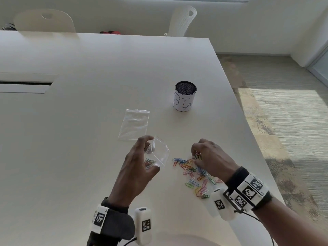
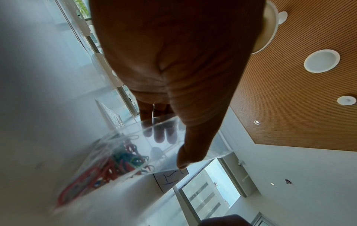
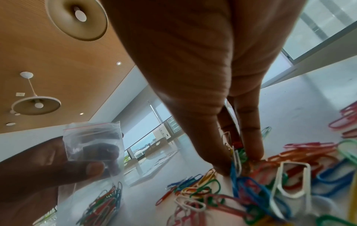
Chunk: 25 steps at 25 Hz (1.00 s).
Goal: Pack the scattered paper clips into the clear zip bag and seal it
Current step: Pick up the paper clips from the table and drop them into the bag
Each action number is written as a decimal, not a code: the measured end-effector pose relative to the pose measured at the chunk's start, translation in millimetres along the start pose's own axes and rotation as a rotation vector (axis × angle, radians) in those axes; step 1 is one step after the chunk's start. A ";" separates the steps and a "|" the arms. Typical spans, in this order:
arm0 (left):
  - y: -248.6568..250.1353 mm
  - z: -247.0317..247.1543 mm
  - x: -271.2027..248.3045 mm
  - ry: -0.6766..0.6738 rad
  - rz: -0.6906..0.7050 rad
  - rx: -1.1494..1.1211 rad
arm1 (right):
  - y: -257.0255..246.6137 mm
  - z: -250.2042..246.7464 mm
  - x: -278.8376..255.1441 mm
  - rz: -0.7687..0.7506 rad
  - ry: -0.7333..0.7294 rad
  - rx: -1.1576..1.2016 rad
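My left hand (image 1: 142, 157) holds a small clear zip bag (image 1: 159, 153) upright just above the white table (image 1: 88, 121), mouth spread open, thumb on one side and fingers on the other. Several coloured paper clips (image 3: 104, 203) lie in the bag's bottom (image 2: 115, 165). To the right, my right hand (image 1: 197, 155) pinches a small bunch of clips (image 3: 236, 154) between thumb and fingertips at the far end of the scattered pile of coloured paper clips (image 1: 195, 174). The pile spreads toward my right wrist.
A second clear zip bag (image 1: 134, 124) lies flat on the table behind my left hand. A black mesh cup with a white paper label (image 1: 184, 96) stands further back right. The table's right edge (image 1: 248, 130) runs close to the pile. Two white chairs stand behind the table.
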<state>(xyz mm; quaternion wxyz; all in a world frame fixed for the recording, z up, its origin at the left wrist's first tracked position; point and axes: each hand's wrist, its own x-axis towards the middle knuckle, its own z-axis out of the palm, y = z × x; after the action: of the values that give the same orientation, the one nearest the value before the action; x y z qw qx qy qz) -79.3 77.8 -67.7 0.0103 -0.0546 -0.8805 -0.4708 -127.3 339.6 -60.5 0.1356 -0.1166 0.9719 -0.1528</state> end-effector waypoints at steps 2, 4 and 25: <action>0.1 -0.9 0.3 -0.008 0.001 -0.019 | 1.2 -2.5 2.6 0.037 -0.042 0.026; -0.7 -0.8 1.3 -0.019 0.004 -0.023 | 4.2 -4.1 4.5 0.043 -0.068 0.072; -1.1 1.0 6.9 -0.033 0.086 -0.060 | -82.4 -44.2 -19.8 -0.072 0.252 0.934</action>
<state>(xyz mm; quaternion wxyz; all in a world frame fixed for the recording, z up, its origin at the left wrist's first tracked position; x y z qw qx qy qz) -86.2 78.7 -68.6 0.0146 -0.1005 -0.8628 -0.4952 -106.7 280.4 11.6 0.0494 -0.0572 0.8035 -0.5904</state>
